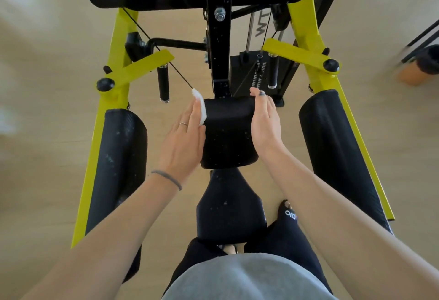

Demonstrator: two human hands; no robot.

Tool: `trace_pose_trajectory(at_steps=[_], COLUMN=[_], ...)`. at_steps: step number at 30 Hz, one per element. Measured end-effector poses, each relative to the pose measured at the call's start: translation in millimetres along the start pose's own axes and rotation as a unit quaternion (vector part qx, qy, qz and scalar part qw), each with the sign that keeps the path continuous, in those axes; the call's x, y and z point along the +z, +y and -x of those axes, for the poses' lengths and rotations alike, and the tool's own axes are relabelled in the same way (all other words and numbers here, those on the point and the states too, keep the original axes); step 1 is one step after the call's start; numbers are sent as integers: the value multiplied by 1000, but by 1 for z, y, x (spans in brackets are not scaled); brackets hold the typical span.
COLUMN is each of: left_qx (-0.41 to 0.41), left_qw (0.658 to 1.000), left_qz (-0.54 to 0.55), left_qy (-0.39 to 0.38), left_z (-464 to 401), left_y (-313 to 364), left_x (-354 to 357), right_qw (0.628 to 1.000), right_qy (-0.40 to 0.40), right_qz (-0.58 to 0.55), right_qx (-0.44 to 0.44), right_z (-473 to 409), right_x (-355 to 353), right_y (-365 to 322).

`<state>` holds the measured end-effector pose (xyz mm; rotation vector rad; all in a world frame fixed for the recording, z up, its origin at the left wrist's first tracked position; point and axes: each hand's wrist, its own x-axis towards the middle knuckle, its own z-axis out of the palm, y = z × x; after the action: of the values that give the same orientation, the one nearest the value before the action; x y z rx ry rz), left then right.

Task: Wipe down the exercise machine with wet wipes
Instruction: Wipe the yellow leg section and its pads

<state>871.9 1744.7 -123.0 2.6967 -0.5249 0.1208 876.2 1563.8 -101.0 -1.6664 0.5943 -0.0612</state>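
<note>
While the person stood over the black and yellow-green steel exercise machine, both bare hands met at its small black padded cushion in the middle of the frame. The left hand lay flat against the cushion's left side, its fingers straight and close together, pressing a folded white wet wipe between palm and pad; the wipe's upper tip poked out beyond the fingertips. A thin ring sat on one finger and a grey band circled that wrist. The right hand rested on the cushion's right side with its fingers relaxed and extended, the thumb hooked over the top far edge, holding no wipe.

Below the cushion a narrower black padded seat ran toward the person's body. Long black cylindrical roller pads flanked it, one on the left and one on the right, each fixed to a yellow-green frame arm. A black upright post studded with silver bolts rose behind the cushion, and a black weight stack with steel guide rods stood to its right. Pale wooden floor lay under everything. At far right, blurred, a dark container sat atop something orange-brown; its contents could not be made out.
</note>
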Motion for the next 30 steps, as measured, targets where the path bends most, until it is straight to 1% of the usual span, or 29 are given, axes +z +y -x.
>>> trace_pose_trajectory(at_steps=[3,6,9,11,12,14,15,17,19,21,23,25,28,29,30], left_qx=[132,182,223,228,217,193,192,217,265,327,385,416,449,453,447], left_qw=[987,970,954,950,952,957,958,953,937,904,866,843,831,831,840], left_qz=[-92,-155,-201,-214,-214,-214,-213,-211,-228,-275,-319,-341,-328,-322,-309], left_qy=[30,36,15,1,-4,-12,-4,18,4,-21,-22,-15,1,-6,-16], left_z=[-20,-38,-33,-20,-14,-9,-12,-24,-38,-49,-55,-54,-46,-44,-42], left_y=[30,54,39,16,5,-6,-2,21,52,75,82,72,37,24,13], left_x=[10,21,16,5,-1,-10,-10,-3,10,21,26,21,8,2,-2], right_qw=[1000,997,990,980,975,970,966,956,946,940,941,947,955,958,960], right_qy=[-8,-31,-56,-80,-93,-113,-115,-119,-130,-117,-111,-123,-129,-132,-140], right_qz=[-17,-72,-114,-151,-163,-177,-190,-221,-251,-269,-251,-226,-202,-194,-185], right_qx=[1,26,62,104,117,122,130,149,159,175,197,192,172,166,157], right_z=[-1,-3,-3,-2,-1,-4,-6,-9,-16,-26,-34,-38,-37,-35,-33], right_x=[-1,-6,-12,-18,-20,-25,-26,-31,-37,-46,-57,-68,-77,-77,-76], right_y=[3,4,-1,-5,-7,-5,-2,1,6,12,20,31,41,41,39])
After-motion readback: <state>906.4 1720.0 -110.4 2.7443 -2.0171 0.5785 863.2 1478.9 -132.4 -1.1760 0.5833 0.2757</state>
